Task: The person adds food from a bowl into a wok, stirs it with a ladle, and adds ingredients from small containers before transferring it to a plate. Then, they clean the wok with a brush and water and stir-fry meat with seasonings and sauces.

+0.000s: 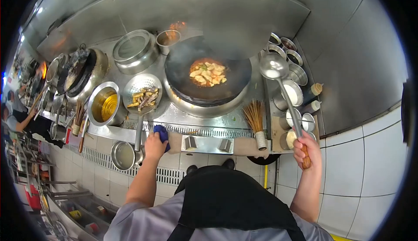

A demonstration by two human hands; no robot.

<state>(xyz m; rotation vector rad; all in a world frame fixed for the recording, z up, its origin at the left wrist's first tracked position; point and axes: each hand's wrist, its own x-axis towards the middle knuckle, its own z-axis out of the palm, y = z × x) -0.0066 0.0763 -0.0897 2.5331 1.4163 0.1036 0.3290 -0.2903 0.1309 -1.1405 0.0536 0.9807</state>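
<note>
My right hand (308,150) is wrapped round the wooden handle of a metal ladle (274,66). The ladle's bowl is over the seasoning containers to the right of the wok and has a little white stuff in it. My left hand (155,147) is closed on a folded blue cloth (161,135) at the stove's front edge. Pale slices of food (208,74) in reddish sauce lie in the black wok (237,77), with steam above. Left of the wok, a perforated strainer (142,80) bears fried strips (143,98).
A pot of yellow oil (93,110) stands left of the strainer. A bamboo brush (257,121) lies by the front edge at right. Sauce bottles (314,90) stand by the right wall. Another person (19,119) is at a stove far left.
</note>
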